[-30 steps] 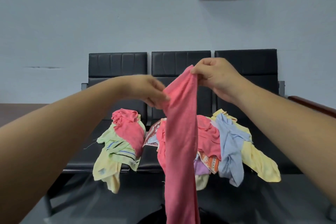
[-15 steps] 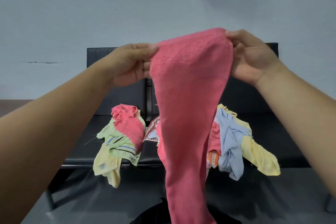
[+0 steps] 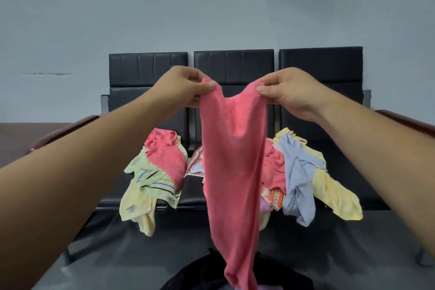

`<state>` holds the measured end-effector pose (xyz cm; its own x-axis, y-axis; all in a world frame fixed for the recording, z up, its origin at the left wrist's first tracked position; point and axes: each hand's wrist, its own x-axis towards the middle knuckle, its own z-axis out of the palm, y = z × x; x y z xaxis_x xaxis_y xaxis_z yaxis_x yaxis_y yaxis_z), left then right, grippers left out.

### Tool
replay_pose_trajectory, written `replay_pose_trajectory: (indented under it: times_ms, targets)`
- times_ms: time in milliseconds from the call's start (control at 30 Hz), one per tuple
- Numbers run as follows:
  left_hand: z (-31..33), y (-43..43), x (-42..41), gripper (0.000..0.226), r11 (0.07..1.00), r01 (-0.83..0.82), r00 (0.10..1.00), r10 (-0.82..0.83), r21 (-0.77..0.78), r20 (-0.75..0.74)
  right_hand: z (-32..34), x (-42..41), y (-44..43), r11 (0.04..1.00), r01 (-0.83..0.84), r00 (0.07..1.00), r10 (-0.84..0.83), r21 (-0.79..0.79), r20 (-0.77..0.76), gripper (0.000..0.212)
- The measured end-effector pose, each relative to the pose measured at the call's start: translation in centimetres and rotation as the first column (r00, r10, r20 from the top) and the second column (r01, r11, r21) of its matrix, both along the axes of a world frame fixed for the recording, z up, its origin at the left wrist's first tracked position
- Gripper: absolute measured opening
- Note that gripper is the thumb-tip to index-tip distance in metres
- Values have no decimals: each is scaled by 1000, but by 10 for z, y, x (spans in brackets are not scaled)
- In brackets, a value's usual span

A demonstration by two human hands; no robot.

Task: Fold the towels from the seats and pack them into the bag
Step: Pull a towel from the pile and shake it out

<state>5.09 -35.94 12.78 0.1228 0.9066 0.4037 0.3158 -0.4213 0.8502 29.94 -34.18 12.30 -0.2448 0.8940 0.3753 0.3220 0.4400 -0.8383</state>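
Head view. Both hands are raised in front of the row of black seats (image 3: pixel 150 70), with a pink towel (image 3: pixel 233 160) strung between them.

- Left hand (image 3: pixel 186 88): thumb and fingers pinch one top corner of the towel.
- Right hand (image 3: pixel 284 92): pinches the other top corner, level with the left. The top edge sags in a dip between the two grips, so the cloth is not pulled taut.
- Held by its corners, the towel hangs full length and narrows toward its lower end. That looks like a hold chosen so gravity straightens it before the first fold.
- The lower end dangles over a dark shape at the near edge, probably the bag (image 3: pixel 188 275) set close below for packing. Whether they touch I cannot tell.
- Unfolded towels lie on the seats behind: a pink, green and yellow heap (image 3: pixel 155 172) to the left, and a blue, yellow and pink heap (image 3: pixel 299 172) to the right. Both spill over the seat fronts.

Judgement: folding of this towel has barely begun.
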Motion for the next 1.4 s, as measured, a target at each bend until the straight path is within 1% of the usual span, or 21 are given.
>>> replay_pose_trajectory:
  times_ms: [133,233,300,400,467,567,600,667,733,800,867,933,1000,1033,1067,1100,1133,1200,1267,1333,1400]
  targets:
    - [-1,0,17,17,999,40,998,-39,18,-58,-6,-19,-8,967,-219,975,222,-129,10,21]
    - [-4,1,21,14,999,24,996,-21,28,-83,-13,-31,-11,917,-332,943,318,-222,-100,18]
    - [-8,1,20,16,997,76,997,-76,8,6,-15,-35,-11,910,-351,930,312,-221,-192,18]
    - [-23,0,15,29,930,343,926,-312,-129,215,-13,-36,-9,911,-366,891,282,-192,-357,19]
    - [-43,-1,11,30,864,423,906,-392,-273,162,-8,-34,-7,913,-364,843,239,-183,-482,20]
    - [-77,4,6,31,815,387,909,-415,-431,32,-1,-26,-3,914,-363,750,170,-182,-640,23]
    - [-83,4,6,29,813,373,916,-398,-447,41,0,-24,-2,918,-348,737,141,-192,-661,24]
    - [-87,2,8,23,808,395,917,-373,-438,140,0,-21,3,927,-293,723,56,-232,-689,24]
    - [-85,-2,13,22,775,488,870,-391,-401,301,-3,-18,7,922,-227,718,-58,-313,-694,21]
    - [-79,-7,21,27,763,542,815,-372,-353,445,-10,-14,9,902,-144,802,-135,-407,-582,20]
    - [-72,-9,31,37,797,515,785,-290,-317,547,-20,-13,9,869,-86,873,-170,-487,-457,22]
    - [-63,-8,39,38,845,439,750,-157,-306,643,-29,-14,9,816,-174,826,-184,-552,-532,20]
    - [-56,-3,43,28,883,354,700,-32,-308,713,-39,-16,11,783,-333,691,-177,-526,-701,23]
    - [-54,-1,43,20,898,317,679,9,-304,734,-45,-17,10,768,-414,633,-143,-489,-761,34]
    - [-52,1,43,12,908,297,657,30,-295,753,-52,-18,10,751,-476,619,-83,-457,-781,50]
    - [-50,4,42,7,915,285,634,43,-285,772,-61,-19,8,726,-522,650,-1,-447,-760,66]
    - [-49,6,40,6,917,281,615,55,-283,787,-71,-21,6,700,-540,714,86,-468,-695,75]
    - [-49,11,36,6,914,270,611,81,-303,788,-86,-27,-4,675,-516,820,212,-527,-531,63]
    - [-52,13,33,10,909,258,641,94,-328,762,-90,-33,-11,684,-503,840,242,-529,-485,47]
    - [-56,15,33,14,914,216,675,115,-344,729,-87,-38,-13,715,-459,861,212,-527,-463,46]
    - [-60,16,29,23,908,219,719,98,-358,688,-81,-41,-12,745,-421,869,167,-518,-466,52]
